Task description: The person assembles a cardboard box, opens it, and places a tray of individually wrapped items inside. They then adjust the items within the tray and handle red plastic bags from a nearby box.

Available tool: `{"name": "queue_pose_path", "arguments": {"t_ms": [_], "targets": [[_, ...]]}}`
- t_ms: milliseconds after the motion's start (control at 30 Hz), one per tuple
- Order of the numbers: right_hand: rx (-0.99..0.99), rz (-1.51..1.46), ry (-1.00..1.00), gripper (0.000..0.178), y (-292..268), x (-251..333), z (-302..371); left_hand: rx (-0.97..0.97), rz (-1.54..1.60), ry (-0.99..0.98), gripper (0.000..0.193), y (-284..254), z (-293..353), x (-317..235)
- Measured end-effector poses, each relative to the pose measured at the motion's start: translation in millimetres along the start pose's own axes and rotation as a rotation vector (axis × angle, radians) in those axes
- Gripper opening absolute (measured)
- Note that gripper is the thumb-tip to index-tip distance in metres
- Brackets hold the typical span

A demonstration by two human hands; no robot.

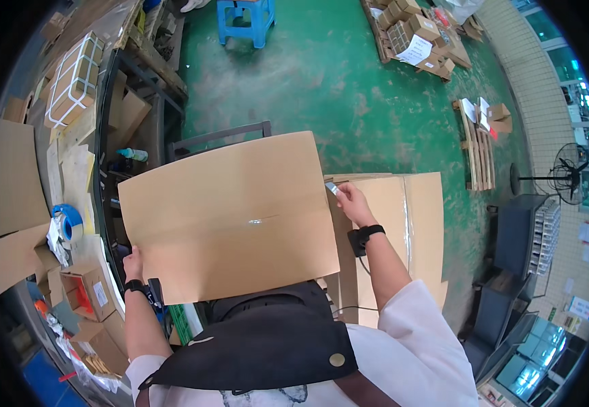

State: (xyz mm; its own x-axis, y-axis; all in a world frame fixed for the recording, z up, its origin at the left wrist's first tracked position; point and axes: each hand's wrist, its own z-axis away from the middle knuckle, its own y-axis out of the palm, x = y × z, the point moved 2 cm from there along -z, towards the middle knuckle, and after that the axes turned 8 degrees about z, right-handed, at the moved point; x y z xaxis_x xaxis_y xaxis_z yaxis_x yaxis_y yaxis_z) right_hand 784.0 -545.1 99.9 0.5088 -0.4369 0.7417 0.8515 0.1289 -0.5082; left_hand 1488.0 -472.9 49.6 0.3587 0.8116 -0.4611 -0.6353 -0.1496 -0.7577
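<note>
A large flat brown cardboard sheet (230, 217) lies in front of me at waist height, with a crease across its middle and a short shiny strip (260, 221) near the centre. At the sheet's lower left edge, my left hand (133, 264) is closed around the border. My right hand (354, 204) is closed on a small silver-grey flat object (332, 187) beside the sheet's right edge; its kind is too small to tell. Under that hand lies more flattened cardboard (423, 224), with a pale strip running along it. Each wrist wears a black band.
A workbench on the left carries a strapped carton (77, 81), a blue tape roll (68, 222) and open boxes (85, 290). Ahead, a blue stool (245, 20) stands on the green floor. Pallets with cartons (422, 30), a wooden pallet (477, 146) and a black fan (565, 173) are to the right.
</note>
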Motion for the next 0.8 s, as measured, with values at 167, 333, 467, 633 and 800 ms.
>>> {"name": "queue_pose_path", "arguments": {"t_ms": [167,333,467,633,800], "targets": [[-0.083,0.218,-0.107,0.018,-2,17,-7,-0.127,-0.123,-0.045,0.068,-8,-1,20],[0.149,0.3,-0.147,0.012,-11,30,-8,-0.143,-0.264,-0.068,0.069,10,53,-23],[0.691,0.373,-0.242,0.008,-20,-31,37,-0.063,-0.147,-0.013,0.06,-5,50,-7],[0.495,0.727,-0.247,0.01,-58,-34,33,0.023,-0.037,0.113,0.038,-29,47,4],[0.476,0.482,-0.589,0.01,63,248,-5,-0.003,0.224,0.009,0.03,-18,50,23]]}}
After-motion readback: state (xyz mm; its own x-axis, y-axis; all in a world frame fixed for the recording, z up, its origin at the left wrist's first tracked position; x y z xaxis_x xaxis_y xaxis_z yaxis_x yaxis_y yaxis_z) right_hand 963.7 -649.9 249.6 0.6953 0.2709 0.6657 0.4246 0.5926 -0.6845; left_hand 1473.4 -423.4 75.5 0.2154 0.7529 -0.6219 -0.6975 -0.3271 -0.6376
